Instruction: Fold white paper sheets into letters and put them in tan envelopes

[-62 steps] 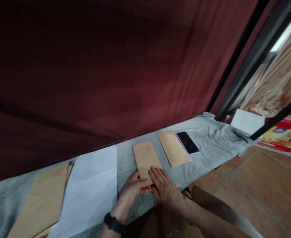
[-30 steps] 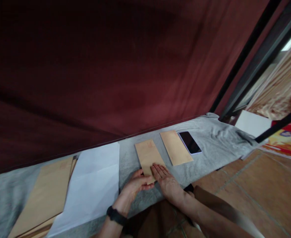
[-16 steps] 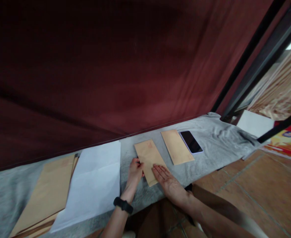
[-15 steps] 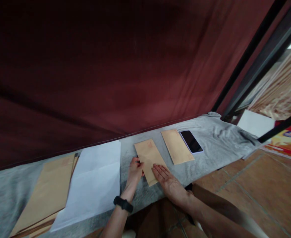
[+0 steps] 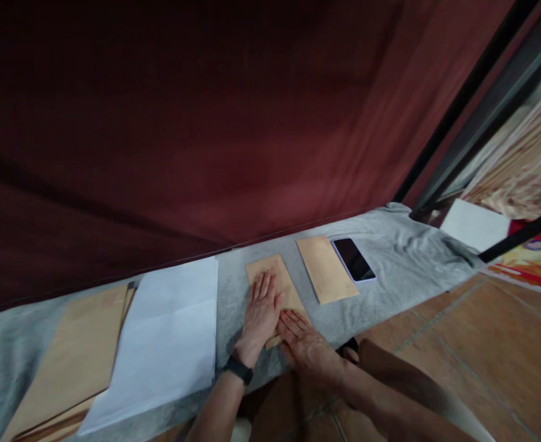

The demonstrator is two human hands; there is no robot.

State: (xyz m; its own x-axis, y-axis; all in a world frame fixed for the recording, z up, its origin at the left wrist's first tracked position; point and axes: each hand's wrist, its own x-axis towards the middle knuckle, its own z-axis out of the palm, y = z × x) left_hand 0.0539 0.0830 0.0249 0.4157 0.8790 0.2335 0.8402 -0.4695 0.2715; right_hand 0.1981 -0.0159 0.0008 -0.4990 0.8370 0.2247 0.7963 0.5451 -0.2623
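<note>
Left hand [image 5: 261, 311] is down flat on the brown envelope [image 5: 276, 293], palm pressed to the paper, fingers stretched out and pointing away toward the curtain, gripping nothing. A black wristband [image 5: 239, 370] sits on that wrist. Right hand [image 5: 303, 342] lies just beside it, also spread open and flat, its fingertips resting on the near right part of the same envelope and touching the edge of the left hand. The envelope lies lengthwise on the grey cloth [image 5: 399, 255] covering the ledge, near the front edge, with only its far end and right strip showing past the hands. Out to the right, a second brown envelope [image 5: 326, 277] lies on the cloth, close by but apart from the first. Just beside that one, right along its far right edge, a phone [image 5: 354, 259] lies screen up, dark. Swing to the left of the hands: a white sheet of paper [image 5: 164, 340] lies spread on the cloth, and its left edge overlaps a stack of brown envelopes [image 5: 70, 360]. Behind all of it hangs a dark red curtain [image 5: 206, 123], reaching down to the back of the ledge. Bottom right is terracotta tiled floor [image 5: 495, 344].
</note>
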